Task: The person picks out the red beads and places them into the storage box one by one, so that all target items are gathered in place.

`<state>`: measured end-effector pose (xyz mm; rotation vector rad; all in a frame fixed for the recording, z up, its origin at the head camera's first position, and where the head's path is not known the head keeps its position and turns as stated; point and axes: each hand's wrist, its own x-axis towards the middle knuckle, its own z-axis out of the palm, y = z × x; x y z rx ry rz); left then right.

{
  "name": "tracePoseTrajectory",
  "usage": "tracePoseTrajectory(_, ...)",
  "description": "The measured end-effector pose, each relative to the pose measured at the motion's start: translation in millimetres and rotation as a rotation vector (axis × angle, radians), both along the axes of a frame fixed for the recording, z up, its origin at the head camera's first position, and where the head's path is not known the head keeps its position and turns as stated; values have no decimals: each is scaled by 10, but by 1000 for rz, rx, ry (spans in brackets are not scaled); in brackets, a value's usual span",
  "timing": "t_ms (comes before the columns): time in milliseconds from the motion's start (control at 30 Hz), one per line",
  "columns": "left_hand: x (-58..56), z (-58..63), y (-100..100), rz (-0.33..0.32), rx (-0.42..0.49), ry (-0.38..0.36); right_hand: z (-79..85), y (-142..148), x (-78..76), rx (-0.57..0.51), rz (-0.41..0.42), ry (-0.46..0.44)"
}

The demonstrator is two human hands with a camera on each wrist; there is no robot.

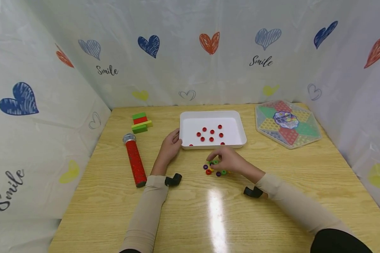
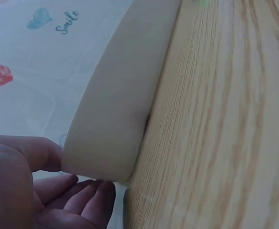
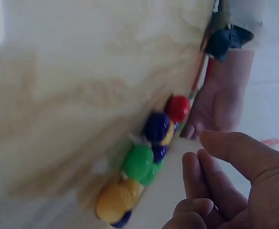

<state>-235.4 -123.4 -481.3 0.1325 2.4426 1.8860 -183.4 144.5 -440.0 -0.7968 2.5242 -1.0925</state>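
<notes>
A shallow white tray (image 1: 190, 121) with several red beads (image 1: 212, 131) in it lies toward the back of the table. My left hand (image 1: 170, 151) holds the tray's left front corner, the thumb at the rim and the other fingers against the end wall in the left wrist view. In front of the tray lies a small group of mixed beads: red (image 3: 179, 108), purple (image 3: 157, 126), green (image 3: 138, 161) and yellow-orange (image 3: 113, 202). Just over them hovers my right hand (image 1: 229, 160), its fingers loosely bent, with no bead visible between thumb and fingertips.
A red microphone-shaped tube (image 1: 135, 163) with a silver head lies left of my left hand. Behind it are stacked green, red and yellow blocks (image 1: 140, 120). At the back right sits a hexagonal game board (image 1: 288, 124) under clear plastic. Printed sheeting (image 1: 177, 70) walls the table.
</notes>
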Motion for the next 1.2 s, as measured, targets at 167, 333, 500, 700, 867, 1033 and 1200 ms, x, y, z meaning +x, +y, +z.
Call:
tracePoseTrajectory(167, 10, 4, -3, -5, 3, 2, -77, -63, 101, -31, 21, -15)
tracePoseTrajectory(333, 14, -9, -7, 1, 13, -34, -73, -107, 181, -21, 31, -6)
tracePoseTrajectory(500, 20, -2, -6, 10, 11, -51, -64, -120, 213, 9, 45, 11)
tracePoseTrajectory(700, 16, -1, -18, 6, 12, -48, -95, -123, 212, 23, 52, 8)
tracePoseTrajectory(867, 5, 8, -21, 8, 2, -44, -98, -130, 210, 16, 58, 7)
tracePoseTrajectory(1033, 6, 8, -16, 6, 8, -42, -60, -131, 198, 15, 46, -7)
tracePoseTrajectory(1200, 17, -1, -14, 12, 2, -52, 27, -94, 131, 19, 27, -31)
